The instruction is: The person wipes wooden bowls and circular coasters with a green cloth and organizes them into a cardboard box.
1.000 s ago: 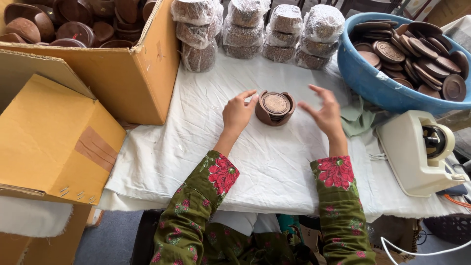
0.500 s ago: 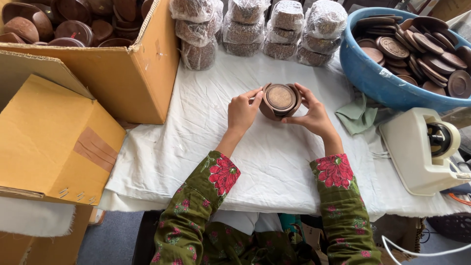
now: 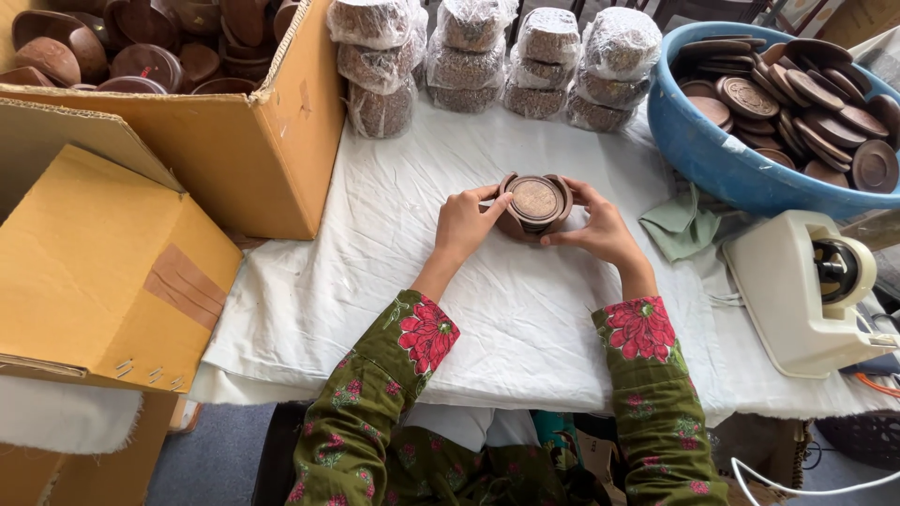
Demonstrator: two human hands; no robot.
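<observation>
Two hands cup one round brown wooden container at the middle of the worktop.

Both the left hand (image 3: 464, 223) and the right hand (image 3: 600, 230) wrap their fingers around the sides of the container (image 3: 535, 200), which rests on the white cloth (image 3: 525, 319) with its disc lid facing up; the grip is a light, closed cupping rather than a clench. It looks stiff, hard and fairly light, its smooth rim possibly slippery, so the side walls at 9 and 3 o'clock seem the safest hold. At 10 o'clock stands a cardboard box (image 3: 253, 150) of brown bowls, at 12 o'clock wrapped stacks (image 3: 487, 56), at 2 o'clock a blue tub (image 3: 712, 155) of lids, at 3 o'clock a green rag (image 3: 682, 225), at 4 o'clock a tape dispenser (image 3: 797, 290). Open cloth lies toward 6 o'clock, up to the near worktop edge.
</observation>
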